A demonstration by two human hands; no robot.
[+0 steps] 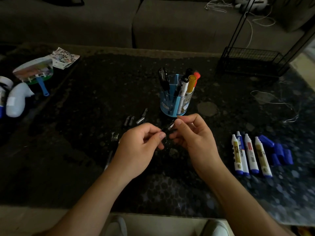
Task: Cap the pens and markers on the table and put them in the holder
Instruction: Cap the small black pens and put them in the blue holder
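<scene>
Both hands meet just in front of the blue holder (172, 103), low over the dark speckled table (85, 116), and between them is a slim black pen (167, 128). The left hand (138, 145) pinches its lower end between thumb and forefinger, with the other fingers curled under. The right hand (196, 138) pinches the upper end, where a silvery section shows right beside the thumb. The pen slants up toward the right, spanning the small gap between the two grips and held clear of the tabletop. Whether a cap is on it I cannot make out. The holder stands upright just beyond the right hand, with a yellow-capped marker (190, 83), a red-capped marker (196, 75), a white pen (184, 85) and some black pens (163, 77) standing in its compartments. Off to the right, well apart from the hands, four white markers (251, 154) lie side by side, with a cluster of blue caps (279, 152) just beside them. Left of the holder a few small silvery pieces (134, 120) lie loose, and another pen (109, 159) pokes out from under the left wrist. A black wire rack (252, 62) sits at the far right corner and a white bottle (16, 101) at the far left edge.
</scene>
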